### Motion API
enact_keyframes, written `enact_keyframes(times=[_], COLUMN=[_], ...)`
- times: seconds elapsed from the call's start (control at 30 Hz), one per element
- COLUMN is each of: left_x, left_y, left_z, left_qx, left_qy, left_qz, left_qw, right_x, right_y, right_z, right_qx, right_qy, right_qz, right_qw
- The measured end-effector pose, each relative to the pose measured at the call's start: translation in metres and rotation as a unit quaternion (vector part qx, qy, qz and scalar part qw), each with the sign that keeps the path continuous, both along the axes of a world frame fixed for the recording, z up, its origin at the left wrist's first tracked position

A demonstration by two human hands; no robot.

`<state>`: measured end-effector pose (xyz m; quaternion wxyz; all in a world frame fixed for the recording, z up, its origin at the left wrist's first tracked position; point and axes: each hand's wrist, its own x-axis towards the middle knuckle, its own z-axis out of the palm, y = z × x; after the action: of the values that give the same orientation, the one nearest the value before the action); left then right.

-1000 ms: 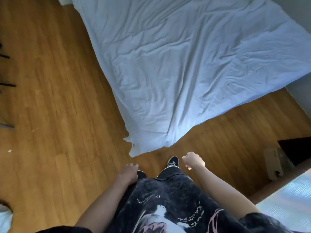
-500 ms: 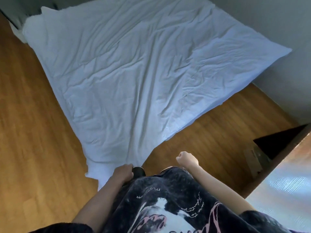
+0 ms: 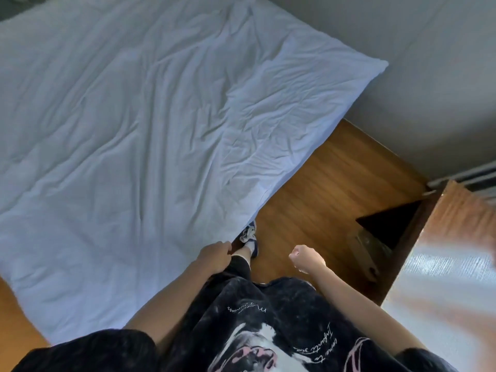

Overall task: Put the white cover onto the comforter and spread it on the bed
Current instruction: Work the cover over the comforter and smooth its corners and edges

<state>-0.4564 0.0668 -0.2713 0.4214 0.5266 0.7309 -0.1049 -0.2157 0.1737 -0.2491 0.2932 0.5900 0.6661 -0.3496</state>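
Note:
The white covered comforter point(image 3: 139, 135) lies spread flat and wrinkled on the wooden floor, filling the left and middle of the view. Its near right edge runs diagonally to a corner by the wall. My left hand point(image 3: 214, 257) hangs by my thigh with its fingers curled, just over the comforter's near edge, holding nothing that I can see. My right hand point(image 3: 306, 259) is closed in a fist above the bare floor, holding nothing. My shoe point(image 3: 249, 237) stands right at the comforter's edge.
A grey wall point(image 3: 429, 76) runs along the right behind the comforter's far corner. A wooden piece of furniture with a shiny top point(image 3: 442, 277) stands at the right, with a dark gap and a cardboard box point(image 3: 367, 253) beside it. Bare wooden floor point(image 3: 335, 189) lies between.
My view has swung right and I have stepped closer, so the comforter's near corner now lies at my left. Both hands keep their curled shape by my body.

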Motion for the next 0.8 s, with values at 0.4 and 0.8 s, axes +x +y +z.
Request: enact_keyframes(times=[0.4,0.8], left_x=[-0.105,-0.110], left_y=[0.250,0.370], left_z=[-0.027,-0.038], left_qx=[-0.037,-0.043], left_qy=[0.012,0.015], left_qz=[0.036,0.307], left_qw=[0.999,0.951], right_x=[-0.059,-0.204], right_y=[0.284,0.484], right_z=[0.009,-0.005], right_qx=[0.004,-0.027], right_qy=[-0.070,0.026], right_qz=[0.112,0.362], right_qw=[0.991,0.931])
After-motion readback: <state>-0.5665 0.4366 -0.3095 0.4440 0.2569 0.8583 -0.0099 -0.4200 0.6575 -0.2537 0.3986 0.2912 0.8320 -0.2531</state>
